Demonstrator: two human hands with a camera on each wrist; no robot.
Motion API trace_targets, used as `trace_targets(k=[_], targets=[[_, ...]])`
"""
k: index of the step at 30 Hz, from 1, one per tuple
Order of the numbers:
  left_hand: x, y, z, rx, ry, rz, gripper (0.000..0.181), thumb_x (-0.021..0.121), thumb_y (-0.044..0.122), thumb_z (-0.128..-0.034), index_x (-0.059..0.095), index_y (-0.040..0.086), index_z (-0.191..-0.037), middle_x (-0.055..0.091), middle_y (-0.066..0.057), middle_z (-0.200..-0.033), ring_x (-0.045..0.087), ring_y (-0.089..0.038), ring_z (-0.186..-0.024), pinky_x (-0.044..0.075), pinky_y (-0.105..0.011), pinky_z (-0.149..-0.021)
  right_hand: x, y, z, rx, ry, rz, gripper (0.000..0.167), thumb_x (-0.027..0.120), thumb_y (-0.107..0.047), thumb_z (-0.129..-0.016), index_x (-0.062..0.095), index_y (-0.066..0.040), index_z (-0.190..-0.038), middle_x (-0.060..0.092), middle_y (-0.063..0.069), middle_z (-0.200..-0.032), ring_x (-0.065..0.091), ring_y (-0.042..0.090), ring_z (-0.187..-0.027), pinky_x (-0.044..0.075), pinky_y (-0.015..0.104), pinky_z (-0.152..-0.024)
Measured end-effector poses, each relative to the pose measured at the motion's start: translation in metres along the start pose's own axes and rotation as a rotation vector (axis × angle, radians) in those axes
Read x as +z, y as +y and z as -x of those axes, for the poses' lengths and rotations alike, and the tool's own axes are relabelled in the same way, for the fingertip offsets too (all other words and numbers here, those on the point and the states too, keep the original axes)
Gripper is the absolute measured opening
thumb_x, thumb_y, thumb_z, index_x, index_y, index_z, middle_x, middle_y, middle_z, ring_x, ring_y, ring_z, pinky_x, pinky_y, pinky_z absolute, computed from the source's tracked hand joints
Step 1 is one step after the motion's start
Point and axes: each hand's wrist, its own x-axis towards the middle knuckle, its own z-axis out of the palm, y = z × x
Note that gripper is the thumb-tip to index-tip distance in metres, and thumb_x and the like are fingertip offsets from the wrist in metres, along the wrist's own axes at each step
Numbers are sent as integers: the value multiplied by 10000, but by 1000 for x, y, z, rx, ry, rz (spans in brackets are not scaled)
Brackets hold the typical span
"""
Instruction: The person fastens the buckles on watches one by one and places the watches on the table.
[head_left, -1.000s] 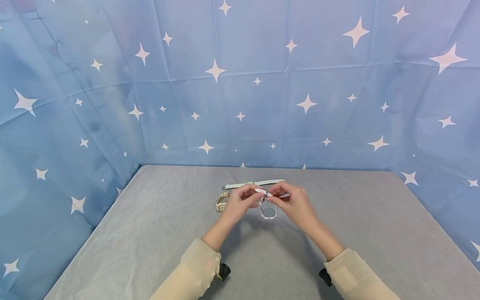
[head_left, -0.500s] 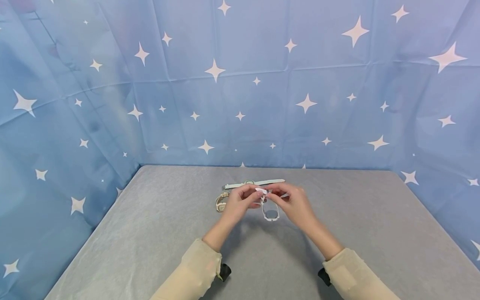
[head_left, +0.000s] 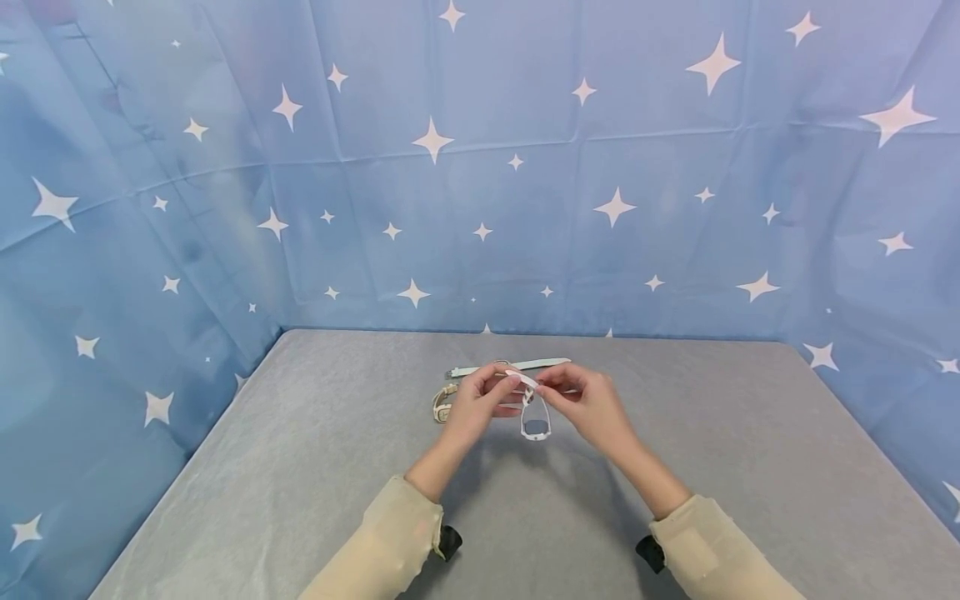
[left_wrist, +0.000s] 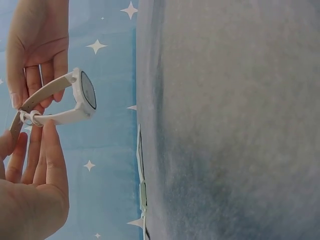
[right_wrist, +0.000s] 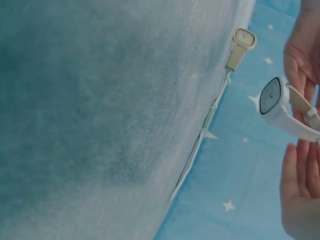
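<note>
A white wristwatch (head_left: 536, 431) hangs face-down from both hands, above the table. Its strap is bent into a loop, with the strap end (head_left: 522, 379) running past the buckle (left_wrist: 31, 118). My left hand (head_left: 476, 405) pinches the strap end between thumb and fingers. Close beside the buckle, my right hand (head_left: 591, 403) pinches the strap too. The rounded-square dial (right_wrist: 271, 96) shows in the right wrist view, where the right thumb is out of frame. How far the strap is through the buckle cannot be made out.
Behind the hands, a mint-green watch (head_left: 543, 363) lies stretched out on the grey tabletop (head_left: 337, 442). A cream watch (head_left: 442, 408) stands in a closed loop left of the left hand, which partly covers it. A blue star-patterned curtain (head_left: 525, 250) borders the table.
The watch case swung right, then back left. The strap end has tilted and now reaches as one straighter strip from the left fingertips to the right. Both forearms stay nearly still.
</note>
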Motion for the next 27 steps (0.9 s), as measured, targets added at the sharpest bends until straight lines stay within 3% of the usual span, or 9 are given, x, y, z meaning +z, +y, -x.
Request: trace_targets(k=[8,19,27], targets=[[0,1,0,26,-30,-11,267,489,192,-1061,532,-25,-1210,648,-295,-1172,705,-431,-1028,617,-412,-769,0,4,1,18,-25,-32,101,724,-72,-904,697,-37,-994,752,105,-910,699,99,-812,578,207,-742],[-2,-1,-1,37,-64,-3,294,421,234,-1086,454,-3,-1258,657,-328,-1181,722,-413,-985,613,-438,-784,-3,6,4,42,-61,-66,123,728,-97,-906,691,-36,-1006,755,113,-933,701,107,-828,575,219,-737],[-1,0,0,41,-74,-27,289,432,233,-1083,458,-4,-1246,631,-383,-1183,721,-422,-972,614,-415,-788,-3,9,3,16,-94,-47,166,713,-108,-920,721,-67,-1081,766,105,-971,715,168,-856,569,228,-754]])
